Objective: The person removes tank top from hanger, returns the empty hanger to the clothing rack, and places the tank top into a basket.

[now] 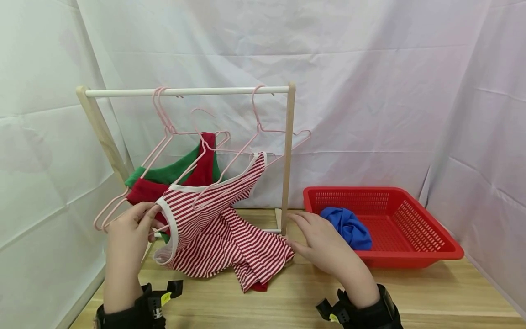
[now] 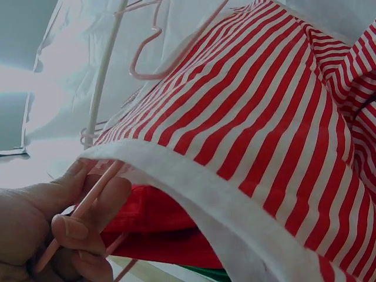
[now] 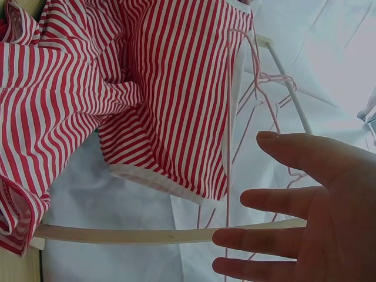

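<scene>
We see a white sheet (image 1: 361, 91) behind the rack (image 1: 288, 164), and a wooden tabletop (image 1: 411, 292) under it. Right of the rack, apart from its post: a red basket (image 1: 411, 261). In front of the rack's right half we find the red-and-white striped shirt (image 1: 205, 242), drooping low; whether its folds rest on the wood, we cannot tell. Behind that shirt, below the rack's rod, hang a red garment (image 1: 205, 164) and a green garment (image 1: 176, 168). Hangers, all pink: two hooked left of the rod's middle, one near its right end, and a loose hanger (image 2: 96, 194) inside the striped shirt, its hook off the rod.

Left hand (image 1: 139, 219), before the rack's left side: grip pinching the loose hanger's end at the white-trimmed opening. Right hand (image 1: 318, 235), just beside the rack's right post: grip spread, holding nothing. Smallest, right of the rack inside the basket: a crumpled blue cloth (image 1: 347, 227).
</scene>
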The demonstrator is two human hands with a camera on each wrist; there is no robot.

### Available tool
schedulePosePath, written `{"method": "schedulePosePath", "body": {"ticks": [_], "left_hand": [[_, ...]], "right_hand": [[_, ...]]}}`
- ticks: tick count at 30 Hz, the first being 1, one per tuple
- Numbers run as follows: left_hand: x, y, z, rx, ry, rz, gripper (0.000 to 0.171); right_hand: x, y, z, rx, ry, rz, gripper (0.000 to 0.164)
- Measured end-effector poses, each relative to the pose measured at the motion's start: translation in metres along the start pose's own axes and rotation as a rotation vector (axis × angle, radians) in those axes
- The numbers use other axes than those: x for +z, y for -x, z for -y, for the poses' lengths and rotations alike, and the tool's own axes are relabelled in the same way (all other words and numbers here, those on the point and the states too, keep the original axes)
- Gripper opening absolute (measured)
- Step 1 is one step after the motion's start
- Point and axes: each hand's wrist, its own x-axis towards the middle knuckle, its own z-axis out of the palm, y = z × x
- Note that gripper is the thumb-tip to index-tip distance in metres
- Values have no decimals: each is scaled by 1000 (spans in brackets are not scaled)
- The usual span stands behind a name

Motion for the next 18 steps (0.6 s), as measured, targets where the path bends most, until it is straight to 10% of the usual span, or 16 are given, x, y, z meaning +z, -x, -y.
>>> {"method": "schedulePosePath", "body": {"ticks": [18], "left_hand": [[0,-12,24,-112,116,126,37]], "right_hand": [[2,-5,-12,0,-30,-101,49]]}}
